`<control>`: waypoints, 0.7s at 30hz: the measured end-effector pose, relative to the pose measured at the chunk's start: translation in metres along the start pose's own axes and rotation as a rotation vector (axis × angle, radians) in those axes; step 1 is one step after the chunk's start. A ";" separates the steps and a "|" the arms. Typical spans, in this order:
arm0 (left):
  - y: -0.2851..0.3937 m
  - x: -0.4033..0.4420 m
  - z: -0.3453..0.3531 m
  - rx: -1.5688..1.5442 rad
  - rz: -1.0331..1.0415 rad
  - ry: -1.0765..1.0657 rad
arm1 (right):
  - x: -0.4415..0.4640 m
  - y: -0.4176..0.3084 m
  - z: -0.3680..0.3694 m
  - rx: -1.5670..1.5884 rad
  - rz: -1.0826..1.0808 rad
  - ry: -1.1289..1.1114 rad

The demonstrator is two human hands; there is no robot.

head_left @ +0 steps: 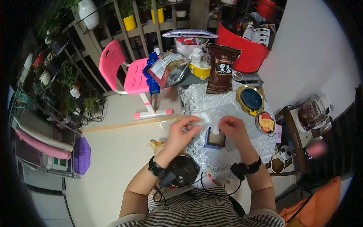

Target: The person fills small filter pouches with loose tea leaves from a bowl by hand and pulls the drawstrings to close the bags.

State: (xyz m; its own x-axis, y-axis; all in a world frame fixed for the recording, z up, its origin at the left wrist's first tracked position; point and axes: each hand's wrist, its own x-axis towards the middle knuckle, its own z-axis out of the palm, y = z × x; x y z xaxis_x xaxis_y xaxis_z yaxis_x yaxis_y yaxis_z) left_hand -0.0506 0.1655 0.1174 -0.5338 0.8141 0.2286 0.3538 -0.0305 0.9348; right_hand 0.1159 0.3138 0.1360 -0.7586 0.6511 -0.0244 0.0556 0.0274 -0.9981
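Both hands are over the silver-covered table (242,151), above a small dark blue box (214,140) with a pale inside. My left hand (182,132) is closed, thumb and fingers pinching a thin white piece (204,118). My right hand (234,130) is closed too, its fingertips beside a narrow translucent white strip (216,124) that stands up over the box. What exactly the right fingertips grip is too small to tell.
A brown bag (222,72) stands at the table's back, left of a gold-rimmed dark dish (252,99). Cut fruit (266,123) sits at the right. A dark round pan (183,171) is near my left forearm. A pink chair (136,77) stands beyond.
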 end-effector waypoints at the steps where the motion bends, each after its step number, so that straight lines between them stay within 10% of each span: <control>1: 0.012 -0.013 0.001 -0.138 0.034 0.013 | -0.005 0.005 0.013 0.001 0.009 -0.018; 21: -0.033 -0.136 -0.032 -0.214 -0.313 0.193 | -0.059 0.064 0.124 -0.118 0.029 -0.233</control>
State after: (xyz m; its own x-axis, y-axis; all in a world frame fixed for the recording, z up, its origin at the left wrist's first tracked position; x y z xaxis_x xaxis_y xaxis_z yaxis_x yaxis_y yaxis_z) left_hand -0.0142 0.0374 0.0643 -0.7311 0.6806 -0.0474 -0.0045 0.0646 0.9979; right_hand 0.0836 0.1830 0.0666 -0.8838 0.4611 -0.0790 0.1445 0.1084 -0.9835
